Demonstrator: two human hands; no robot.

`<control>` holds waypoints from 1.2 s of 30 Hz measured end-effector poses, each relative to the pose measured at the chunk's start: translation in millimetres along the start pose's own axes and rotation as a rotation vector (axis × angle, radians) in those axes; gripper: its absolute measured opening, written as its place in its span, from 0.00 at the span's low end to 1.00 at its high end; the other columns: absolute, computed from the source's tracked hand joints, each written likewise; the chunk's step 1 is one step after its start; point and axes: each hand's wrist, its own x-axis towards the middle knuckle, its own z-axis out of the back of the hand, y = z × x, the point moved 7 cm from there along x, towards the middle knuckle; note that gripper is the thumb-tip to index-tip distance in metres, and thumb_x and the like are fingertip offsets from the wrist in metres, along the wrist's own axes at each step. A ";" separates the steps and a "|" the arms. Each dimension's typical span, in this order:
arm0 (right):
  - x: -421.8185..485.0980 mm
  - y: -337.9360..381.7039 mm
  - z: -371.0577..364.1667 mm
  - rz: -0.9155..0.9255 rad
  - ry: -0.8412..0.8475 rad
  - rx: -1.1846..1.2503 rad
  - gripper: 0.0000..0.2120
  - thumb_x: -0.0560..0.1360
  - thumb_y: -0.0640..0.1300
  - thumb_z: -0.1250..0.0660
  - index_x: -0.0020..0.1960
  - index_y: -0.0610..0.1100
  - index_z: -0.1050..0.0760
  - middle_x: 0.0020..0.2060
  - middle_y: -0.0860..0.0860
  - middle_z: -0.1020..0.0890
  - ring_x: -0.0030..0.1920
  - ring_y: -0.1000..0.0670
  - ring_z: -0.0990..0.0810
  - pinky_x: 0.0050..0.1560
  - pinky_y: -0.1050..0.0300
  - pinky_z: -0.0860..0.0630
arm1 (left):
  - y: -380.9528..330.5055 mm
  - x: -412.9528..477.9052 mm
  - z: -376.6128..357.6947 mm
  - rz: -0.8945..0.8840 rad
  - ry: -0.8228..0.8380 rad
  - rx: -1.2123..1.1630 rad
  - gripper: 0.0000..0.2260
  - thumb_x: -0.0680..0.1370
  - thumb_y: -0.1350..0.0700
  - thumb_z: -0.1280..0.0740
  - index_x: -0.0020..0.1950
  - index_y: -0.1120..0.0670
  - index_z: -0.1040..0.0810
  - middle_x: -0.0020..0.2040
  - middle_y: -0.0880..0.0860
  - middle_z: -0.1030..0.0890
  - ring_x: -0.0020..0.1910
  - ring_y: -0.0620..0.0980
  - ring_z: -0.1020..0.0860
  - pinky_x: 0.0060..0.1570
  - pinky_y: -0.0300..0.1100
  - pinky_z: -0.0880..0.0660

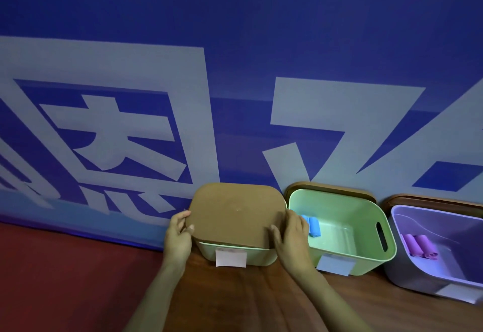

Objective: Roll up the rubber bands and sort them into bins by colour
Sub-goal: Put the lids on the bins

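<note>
- I am looking past the work at a blue banner (235, 17) with big pale characters, hanging just behind the lidded bin (261, 253).
- I am seeing a brown table (235, 300) carrying that bin.
- I am counting three bins: the lidded bin, a green bin (371, 258) just to its right, and a lilac bin (407, 276) further right.
- I am counting three brown lids. The lid (236, 214) is lying on the lidded bin, and two spare lids (329, 186) are leaning behind the open bins.
- The lid is sitting straight ahead of me, its long axis running left to right, so neither hand is nearer.
- My left hand (177, 237) is gripping its left end and my right hand (292, 235) its right end, thumbs on the near edge.
- Two blue rolls (312, 225) are lying in the green bin, right of the lidded bin, and two purple rolls (418, 246) in the lilac bin.
- The lid is hiding the lidded bin's contents, and no loose bands are showing.
- I judge any lift has to go straight up, both hands together.
</note>
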 end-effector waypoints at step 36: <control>48.3 13.2 3.1 -0.059 0.055 0.199 0.23 0.80 0.47 0.38 0.72 0.43 0.39 0.68 0.48 0.31 0.66 0.49 0.31 0.66 0.54 0.32 | 6.6 30.8 0.3 0.233 -0.100 -0.194 0.17 0.80 0.69 0.45 0.68 0.63 0.29 0.63 0.61 0.23 0.62 0.56 0.24 0.61 0.46 0.28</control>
